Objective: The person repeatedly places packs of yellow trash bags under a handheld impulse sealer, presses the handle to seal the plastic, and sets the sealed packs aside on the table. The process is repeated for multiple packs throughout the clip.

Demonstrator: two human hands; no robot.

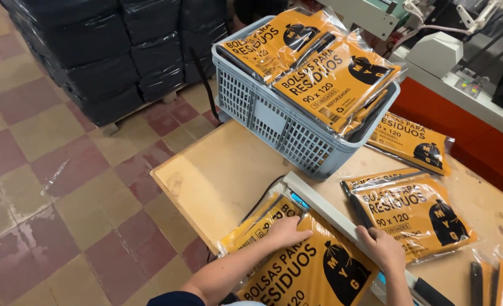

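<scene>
A flat orange-and-black packet of bags (314,266) in clear plastic lies under both my hands at the near edge of the wooden table (217,170). My left hand (285,231) presses flat on the packet's upper left part. My right hand (383,247) grips its right edge, which sits against the long pale bar of a heat sealer (331,212). The packet's open plastic end lies at that bar.
A blue-grey plastic crate (280,124) piled with similar packets (325,68) stands at the table's back. More packets (416,209) lie right of the sealer bar. Black wrapped bundles (110,51) are stacked on the tiled floor at left. A machine (461,62) stands at the back right.
</scene>
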